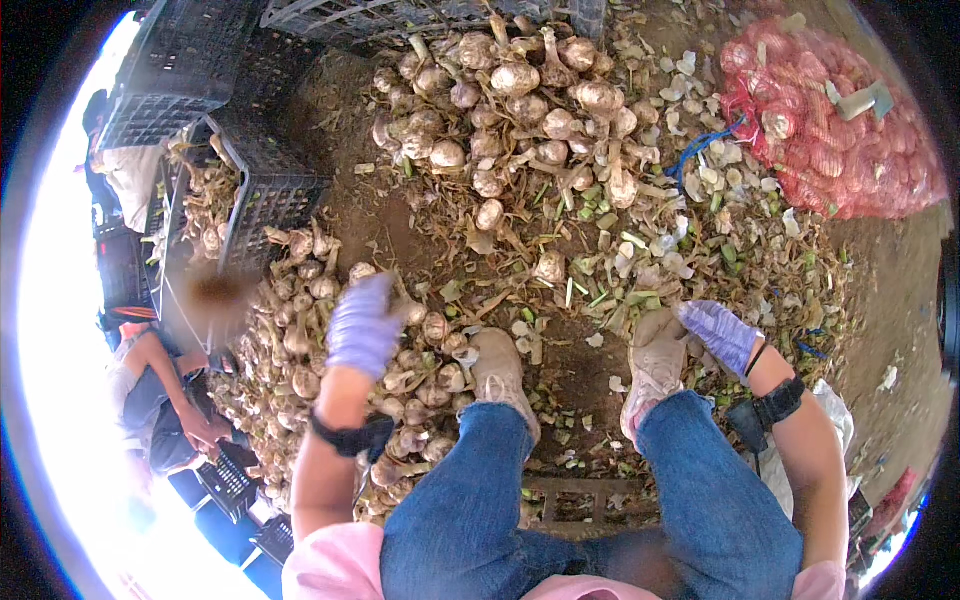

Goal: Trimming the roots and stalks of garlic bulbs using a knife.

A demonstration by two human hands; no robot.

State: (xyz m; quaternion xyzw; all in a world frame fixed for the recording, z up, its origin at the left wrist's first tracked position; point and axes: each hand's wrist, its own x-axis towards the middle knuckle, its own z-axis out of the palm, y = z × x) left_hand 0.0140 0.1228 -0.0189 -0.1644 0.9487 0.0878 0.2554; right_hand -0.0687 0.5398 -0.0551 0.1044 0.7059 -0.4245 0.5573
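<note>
My left hand, in a purple glove, is blurred over the near edge of a left-hand heap of garlic bulbs. Its fingers point away from me, and I cannot tell whether they hold anything. Beside the toe of my right shoe is my right hand, gloved in purple with dirty greyish fingers. What lies under those fingers is hidden. A second pile of garlic, with roots and stem stubs, lies on the ground ahead. One loose bulb sits between the piles and my feet.
A full red mesh sack of garlic with blue twine lies at the upper right. Black plastic crates stand at upper left. Stem cuttings and skins litter the soil. Another person sits at far left.
</note>
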